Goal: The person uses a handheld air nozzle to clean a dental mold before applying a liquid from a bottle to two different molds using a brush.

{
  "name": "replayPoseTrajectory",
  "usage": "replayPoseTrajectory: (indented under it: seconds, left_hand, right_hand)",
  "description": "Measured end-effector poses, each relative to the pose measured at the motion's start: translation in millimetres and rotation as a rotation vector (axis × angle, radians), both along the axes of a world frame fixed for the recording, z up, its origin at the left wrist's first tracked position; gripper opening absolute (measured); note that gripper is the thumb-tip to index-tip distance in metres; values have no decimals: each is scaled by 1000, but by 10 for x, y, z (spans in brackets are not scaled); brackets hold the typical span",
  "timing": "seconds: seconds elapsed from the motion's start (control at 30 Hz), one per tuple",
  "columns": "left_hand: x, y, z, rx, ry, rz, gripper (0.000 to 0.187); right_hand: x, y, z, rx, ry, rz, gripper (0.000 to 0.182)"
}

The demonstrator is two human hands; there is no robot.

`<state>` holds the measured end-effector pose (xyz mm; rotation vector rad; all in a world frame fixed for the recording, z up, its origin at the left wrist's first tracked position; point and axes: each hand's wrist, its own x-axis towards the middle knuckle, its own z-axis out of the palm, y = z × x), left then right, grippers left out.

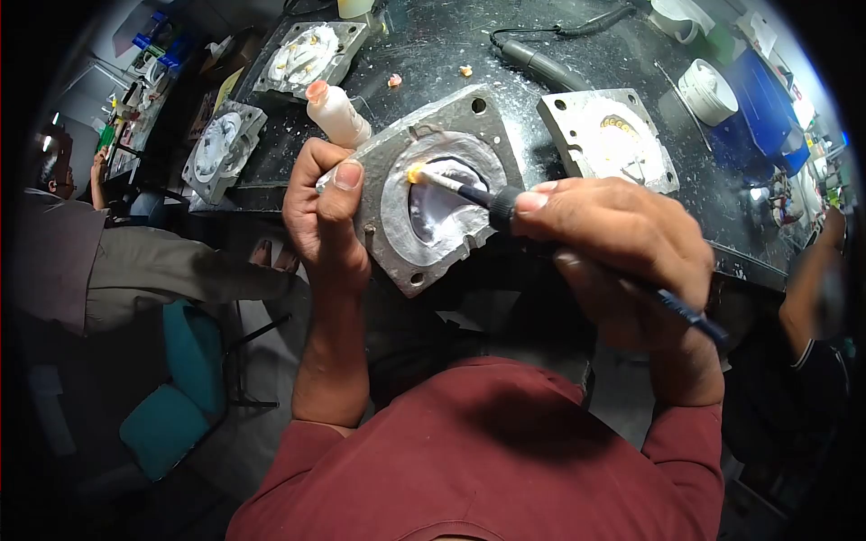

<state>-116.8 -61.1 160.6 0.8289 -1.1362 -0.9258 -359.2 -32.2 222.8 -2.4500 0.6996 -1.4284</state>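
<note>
My left hand [336, 203] grips the left edge of a grey metal flask half [415, 281], thumb on its upper face, and holds it tilted above the bench's near edge. Inside the metal is a pale plaster mould [394, 206] with a shiny, horseshoe-shaped hollow. My right hand [622, 239] is closed around a dark-handled brush [474, 192]. The yellowish brush tip touches the upper left rim of the hollow. Close behind my left hand stands a white bottle [339, 117] with a pinkish top.
Another flask half [564, 131], with a row of teeth in its plaster, lies to the right. Two more plaster-filled flasks [307, 59] [216, 151] rest at the left. A black handpiece [537, 65], a white tub [706, 93] and a blue container [767, 108] are farther back. People sit on both sides.
</note>
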Motion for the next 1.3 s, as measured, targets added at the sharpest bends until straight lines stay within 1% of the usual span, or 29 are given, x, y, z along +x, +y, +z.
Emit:
replayPoseTrajectory:
  seconds: [0.03,0.07,0.1,0.17,0.2,0.23,0.27,0.3,0.33,0.37,0.4,0.43,0.5,0.53,0.6,0.63,0.7,0.73,0.77,0.83,0.9,0.97,1.0,1.07,1.1,1.17,1.23,1.3]
  left_hand:
    - [-6,-1,9,-2,2,0,25]
    - [-2,-11,4,-3,4,1,25]
    - [5,-19,-5,0,6,5,24]
    - [9,-11,-13,6,7,9,24]
    - [0,-8,-10,13,25,0,24]
    - [-5,-5,-9,19,43,-7,25]
    - [-3,-6,-9,21,42,-9,25]
    - [-8,-17,-10,7,29,-3,25]
    - [-10,-24,-12,-7,15,6,26]
    - [-9,-19,-14,-6,15,6,26]
    - [-8,-22,-16,6,17,13,26]
    - [-7,-21,-18,19,19,20,27]
    - [4,-29,-28,27,12,21,27]
    - [8,-34,-31,32,4,26,28]
    - [-16,-31,-27,40,30,35,28]
    - [-27,-31,-22,46,54,42,29]
    - [-15,-20,-8,51,18,52,30]
    - [-10,-17,3,51,-17,63,30]
    - [-22,-6,19,52,-16,65,30]
    - [-56,12,48,57,6,55,30]
    - [-47,-14,24,60,13,71,30]
    - [-46,-21,16,64,21,86,30]
    - [-51,-19,20,70,23,83,29]
    - [-58,-19,15,77,26,81,29]
    - [-70,-26,3,66,17,117,29]
    - [-71,-34,-15,54,9,154,28]
    - [-64,-35,-26,60,-1,160,28]
    - [-47,-17,-9,46,-15,145,28]
  right_hand:
    - [-8,-13,-5,-89,102,2,19]
    - [-32,36,30,-72,132,-71,18]
    - [-61,72,34,-73,134,-69,18]
    - [-104,122,30,154,36,-123,17]
    - [-38,42,-20,10,-87,-59,24]
    - [-3,8,-31,-62,-44,-34,23]
    - [-48,30,-12,12,47,-77,16]
    - [-101,55,13,83,140,-122,17]
    - [-94,44,3,82,143,-121,17]
    - [-70,22,-23,55,32,-77,18]
    - [-41,-11,-35,27,-80,-34,27]
    - [-4,-71,-17,-121,54,-38,27]
    - [-42,-98,-39,-136,114,-64,25]
    - [-50,-109,-52,-138,116,-61,25]
    - [-56,-116,-79,-87,4,-45,25]
    - [-55,-130,-83,-86,5,-45,25]
    - [-44,-159,-91,-132,113,-12,26]
    - [-73,-152,-81,-77,108,0,26]
    - [-52,-163,-87,-75,109,1,26]
    - [7,-190,-101,-204,49,-23,26]
    - [-4,-172,-79,-191,84,-34,25]
    - [-27,-165,-71,-156,40,-80,22]
    - [-19,-168,-81,-155,40,-81,22]
    - [20,-184,-109,-158,43,-50,16]
    - [-1,-154,-87,-158,43,-49,16]
    - [-58,-73,-18,58,13,-145,13]
    - [-40,-91,-3,61,-15,-153,12]
    - [-28,-133,16,117,87,-8,12]
